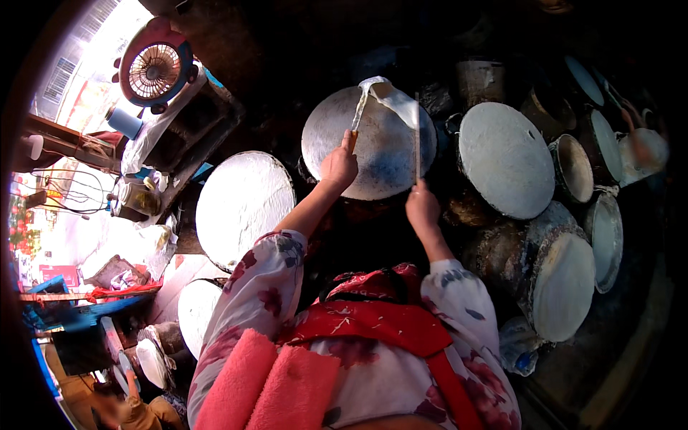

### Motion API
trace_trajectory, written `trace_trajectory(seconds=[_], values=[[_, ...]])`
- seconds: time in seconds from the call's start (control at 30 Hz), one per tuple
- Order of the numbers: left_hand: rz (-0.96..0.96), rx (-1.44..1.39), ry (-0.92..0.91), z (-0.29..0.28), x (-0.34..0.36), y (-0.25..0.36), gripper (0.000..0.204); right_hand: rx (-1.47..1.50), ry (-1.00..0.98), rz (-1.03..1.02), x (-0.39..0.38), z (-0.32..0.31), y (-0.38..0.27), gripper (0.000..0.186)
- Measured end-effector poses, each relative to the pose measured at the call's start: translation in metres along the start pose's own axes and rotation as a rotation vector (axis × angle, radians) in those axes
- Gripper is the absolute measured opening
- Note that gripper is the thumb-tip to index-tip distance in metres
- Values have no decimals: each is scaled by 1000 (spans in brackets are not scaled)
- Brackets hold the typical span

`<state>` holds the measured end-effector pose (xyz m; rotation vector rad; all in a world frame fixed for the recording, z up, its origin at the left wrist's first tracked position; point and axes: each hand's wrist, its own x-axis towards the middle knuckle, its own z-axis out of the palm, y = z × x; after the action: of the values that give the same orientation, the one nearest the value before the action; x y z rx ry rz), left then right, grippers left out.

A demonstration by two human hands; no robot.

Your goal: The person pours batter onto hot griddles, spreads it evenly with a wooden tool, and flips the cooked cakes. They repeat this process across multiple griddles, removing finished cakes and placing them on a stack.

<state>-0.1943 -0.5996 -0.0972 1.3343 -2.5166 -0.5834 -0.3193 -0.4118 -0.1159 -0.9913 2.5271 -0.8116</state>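
Note:
Straight ahead is a large round pan with a flat, pale surface, bluish grey in places. My left hand is closed around the orange-brown handle of a slim tool, which reaches up across the pan. My right hand grips a long thin stick near its lower end, at the pan's right side. A thin, limp white sheet is draped from the tool's far end across to the stick, above the far part of the pan. What the sheet is made of, I cannot tell.
White-topped round pans stand at left and right, with a tilted pan lower right. A fan and blue cup are upper left, above a jar. Another person's tan sleeve shows lower left.

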Motion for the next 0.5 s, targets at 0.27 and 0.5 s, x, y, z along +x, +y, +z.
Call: trace_trajectory(seconds=[0.27,0.5], values=[[-29,115,0,-29,-7,-37,69,11,84,-77,22,-10,-5,35],[-132,111,-13,-39,-26,-31,66,-109,-108,-175,38,23,-32,39]])
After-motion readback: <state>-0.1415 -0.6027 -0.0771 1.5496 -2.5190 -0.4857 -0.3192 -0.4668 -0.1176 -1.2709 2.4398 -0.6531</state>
